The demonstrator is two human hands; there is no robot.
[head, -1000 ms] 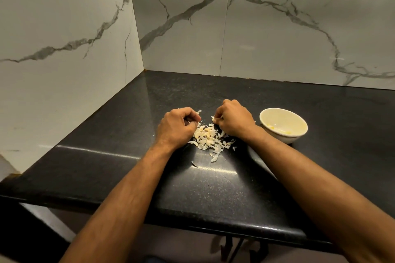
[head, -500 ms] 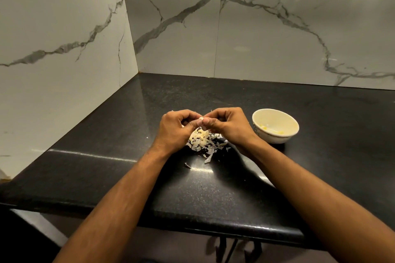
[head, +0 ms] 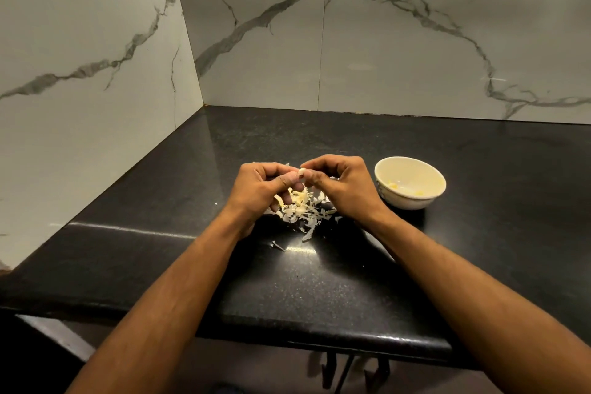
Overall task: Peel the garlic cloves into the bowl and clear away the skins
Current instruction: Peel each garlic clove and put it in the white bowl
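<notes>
My left hand and my right hand meet fingertip to fingertip above the counter. Between them they pinch a small pale garlic clove. Directly beneath the hands lies a heap of papery garlic skins on the black counter. A cream bowl stands just right of my right hand, with a few peeled yellowish cloves at its bottom.
The black stone counter sits in a corner of marble-patterned walls on the left and at the back. One stray skin scrap lies nearer to me than the heap. The counter's front edge runs close below my forearms.
My hands rose from the skin heap and came together, now pinching a clove between them. The camera view shifted slightly.
</notes>
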